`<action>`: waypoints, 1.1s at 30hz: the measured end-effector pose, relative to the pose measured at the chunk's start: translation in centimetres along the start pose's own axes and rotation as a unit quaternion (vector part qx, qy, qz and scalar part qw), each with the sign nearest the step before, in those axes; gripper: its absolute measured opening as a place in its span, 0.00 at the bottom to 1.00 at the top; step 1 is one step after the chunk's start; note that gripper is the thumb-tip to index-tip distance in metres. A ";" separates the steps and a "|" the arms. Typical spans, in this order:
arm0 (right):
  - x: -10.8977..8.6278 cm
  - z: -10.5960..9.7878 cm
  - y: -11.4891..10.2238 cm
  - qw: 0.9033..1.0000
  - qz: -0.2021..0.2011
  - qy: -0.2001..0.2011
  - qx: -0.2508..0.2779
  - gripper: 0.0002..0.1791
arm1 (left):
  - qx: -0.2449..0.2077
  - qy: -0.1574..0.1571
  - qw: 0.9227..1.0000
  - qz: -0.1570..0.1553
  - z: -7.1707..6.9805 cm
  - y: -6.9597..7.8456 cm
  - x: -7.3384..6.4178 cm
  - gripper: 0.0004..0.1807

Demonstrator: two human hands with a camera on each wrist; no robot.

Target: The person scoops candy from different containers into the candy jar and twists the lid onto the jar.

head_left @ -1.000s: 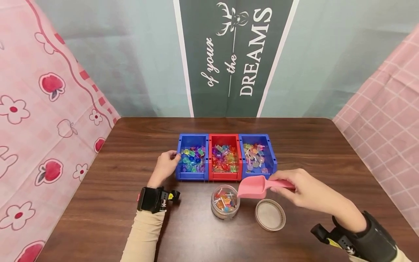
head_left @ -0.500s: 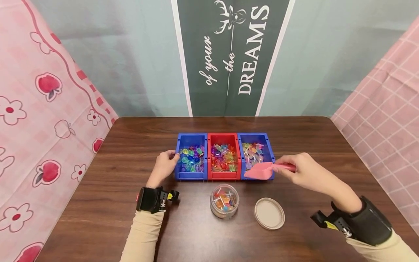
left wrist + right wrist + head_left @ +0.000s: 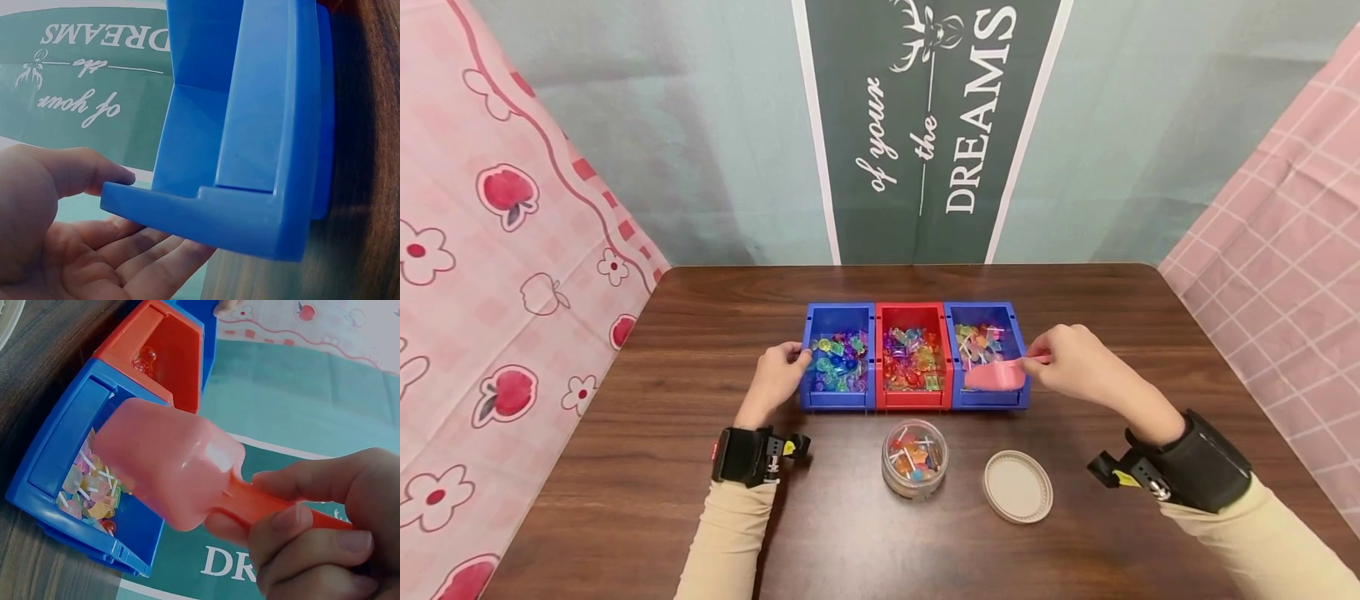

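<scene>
My right hand [image 3: 1075, 358] grips the handle of a pink scoop [image 3: 996, 377], thumb and fingers curled round it. The scoop is over the front of the right blue bin [image 3: 990, 400]; its outer side faces the right wrist view and hides its inside there. Under it lie small lollipop-like charms [image 3: 87, 481] in pale colours. At the left end of the row, my left hand [image 3: 777, 375] holds the side wall of the other blue bin [image 3: 262, 94], thumb at the rim and fingers underneath. Bright translucent pieces [image 3: 842, 367] fill that bin's bottom.
Between the blue bins sits a red bin [image 3: 912, 317] of shiny coloured pieces. In front stands an open clear jar [image 3: 914, 460] with more lollipop charms, a pale round lid [image 3: 1018, 487] to its right. A fabric backdrop [image 3: 715, 167] rises behind the wooden table [image 3: 700, 300].
My right hand has carried the scoop from beside the jar up and back over the right blue bin, tilting it. My left hand keeps its hold on the left bin.
</scene>
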State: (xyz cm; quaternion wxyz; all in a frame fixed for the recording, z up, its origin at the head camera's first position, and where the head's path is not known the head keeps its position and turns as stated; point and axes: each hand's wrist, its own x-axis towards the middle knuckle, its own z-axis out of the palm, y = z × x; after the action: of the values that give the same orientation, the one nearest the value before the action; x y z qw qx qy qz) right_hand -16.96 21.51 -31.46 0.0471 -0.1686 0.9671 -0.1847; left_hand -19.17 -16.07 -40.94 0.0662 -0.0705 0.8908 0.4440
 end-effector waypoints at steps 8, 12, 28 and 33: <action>1.5 -0.3 -0.2 0.999 0.019 -0.036 -0.004 0.16 | -0.002 0.001 1.000 0.002 0.0 0.2 -0.1 0.24; 2.3 -0.5 -0.4 0.998 0.034 -0.058 -0.003 0.21 | -0.006 -0.002 1.000 -0.002 -0.1 0.1 -0.2 0.24; 4.2 -0.9 -1.8 0.988 0.087 -0.120 -0.032 0.23 | 0.002 0.006 1.000 0.011 0.0 -0.2 0.0 0.22; 4.8 -0.7 -2.0 0.986 0.100 -0.128 -0.043 0.20 | 0.002 0.006 1.000 0.011 -0.1 -0.1 -0.1 0.22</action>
State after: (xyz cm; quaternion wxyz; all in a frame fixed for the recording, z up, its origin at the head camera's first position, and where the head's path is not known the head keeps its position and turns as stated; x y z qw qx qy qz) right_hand -20.98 18.32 -30.15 0.1815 -0.0950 0.9721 -0.1141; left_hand -19.09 -16.20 -41.01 0.0564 -0.0635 0.8927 0.4425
